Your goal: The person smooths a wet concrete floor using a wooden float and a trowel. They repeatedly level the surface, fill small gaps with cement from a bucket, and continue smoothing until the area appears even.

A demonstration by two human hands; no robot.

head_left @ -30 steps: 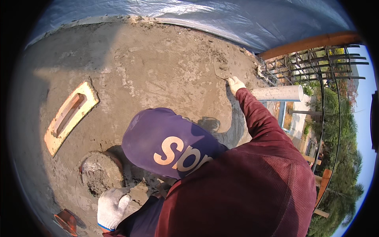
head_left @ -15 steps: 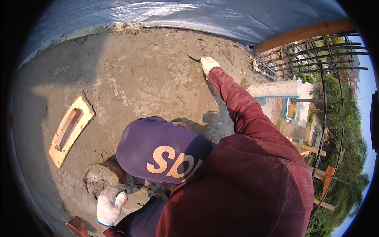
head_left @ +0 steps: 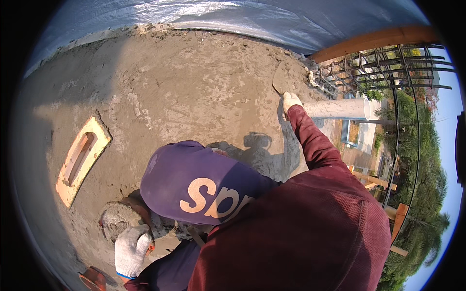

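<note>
My right hand (head_left: 291, 101), in a white glove, grips a trowel (head_left: 278, 80) by its handle. The thin blade rests on the wet grey mortar surface (head_left: 194, 92), pointing away from me beside the white pipe. At the lower left my left hand (head_left: 131, 250), gloved with a blue cuff, is closed at the rim of a bucket (head_left: 115, 217) heaped with mortar. Its fingertips are partly hidden, and a bit of orange shows beside them. A yellow-faced float (head_left: 99, 133) with a wooden handle lies on the mortar to the left.
A blue tarp (head_left: 218, 13) lines the far edge, meeting a wooden beam (head_left: 374, 42). Steel rebar (head_left: 388, 70) and a white pipe (head_left: 335, 109) stick out at right. An orange-red container (head_left: 93, 279) lies lower left. Purple cloth (head_left: 204, 179) covers the middle.
My right hand has moved right and a little nearer with the trowel, now close to the white pipe. My left hand stays at the bucket, shifted slightly in view.
</note>
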